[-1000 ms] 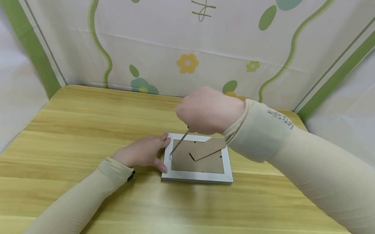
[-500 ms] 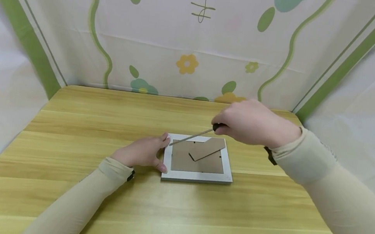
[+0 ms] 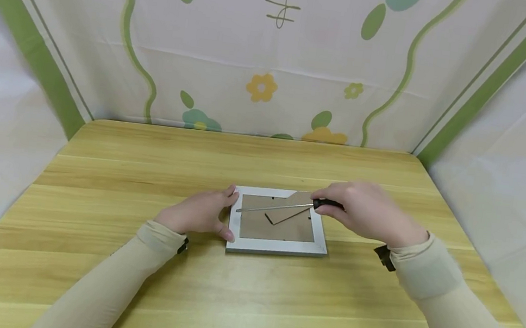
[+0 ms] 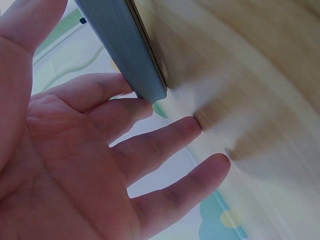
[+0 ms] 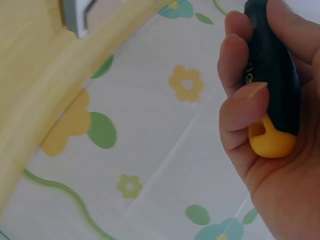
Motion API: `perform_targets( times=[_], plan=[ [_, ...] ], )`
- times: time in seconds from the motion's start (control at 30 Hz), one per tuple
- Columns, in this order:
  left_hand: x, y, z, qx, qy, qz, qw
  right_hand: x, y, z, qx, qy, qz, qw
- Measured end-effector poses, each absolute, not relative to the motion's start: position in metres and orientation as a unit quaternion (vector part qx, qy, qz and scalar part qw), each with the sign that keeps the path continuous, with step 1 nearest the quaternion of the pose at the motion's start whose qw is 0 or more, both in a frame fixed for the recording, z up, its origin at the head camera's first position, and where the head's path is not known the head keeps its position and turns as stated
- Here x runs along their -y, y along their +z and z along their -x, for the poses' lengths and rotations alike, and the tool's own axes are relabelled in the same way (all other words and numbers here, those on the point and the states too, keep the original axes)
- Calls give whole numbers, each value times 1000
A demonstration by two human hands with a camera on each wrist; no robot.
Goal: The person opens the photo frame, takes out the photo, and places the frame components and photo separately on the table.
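A white picture frame (image 3: 277, 246) lies on the table with its brown backing and stand flap facing up. At its left side, my left hand (image 3: 200, 214) touches the frame with thumb and fingertips; in the left wrist view the fingers (image 4: 175, 145) are spread and fairly straight, two of them against the frame's edge (image 4: 120, 50). My right hand (image 3: 368, 210) grips a screwdriver by its handle (image 5: 272, 75), dark with a yellow end. Its long metal shaft (image 3: 277, 207) slants low over the backing. The tip is over the left border; whether it touches cannot be told.
The wooden table (image 3: 246, 304) extends all round the frame. Behind it hangs a white curtain (image 3: 317, 39) with flowers and green lines. White cloth also stands at the left and right sides.
My right hand has moved right and ended lower, tipping the screwdriver from steep to nearly flat. Its tip stays near the frame's left border. The left hand and frame hold their place.
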State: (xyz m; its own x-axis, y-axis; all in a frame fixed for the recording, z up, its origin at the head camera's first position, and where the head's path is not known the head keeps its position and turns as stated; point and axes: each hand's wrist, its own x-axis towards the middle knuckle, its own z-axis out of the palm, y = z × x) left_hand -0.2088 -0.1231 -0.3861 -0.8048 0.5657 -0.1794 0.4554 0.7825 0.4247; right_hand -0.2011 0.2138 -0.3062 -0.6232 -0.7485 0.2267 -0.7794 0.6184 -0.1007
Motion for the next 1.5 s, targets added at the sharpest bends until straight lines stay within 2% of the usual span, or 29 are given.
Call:
perform_targets(
  times=[0.63, 1.5],
  plan=[
    [124, -390, 213, -933, 173, -280, 148, -241, -360, 207, 898, 176, -394, 86],
    [123, -388, 211, -933, 175, -272, 157, -238, -374, 209, 908, 181, -374, 60]
  ],
)
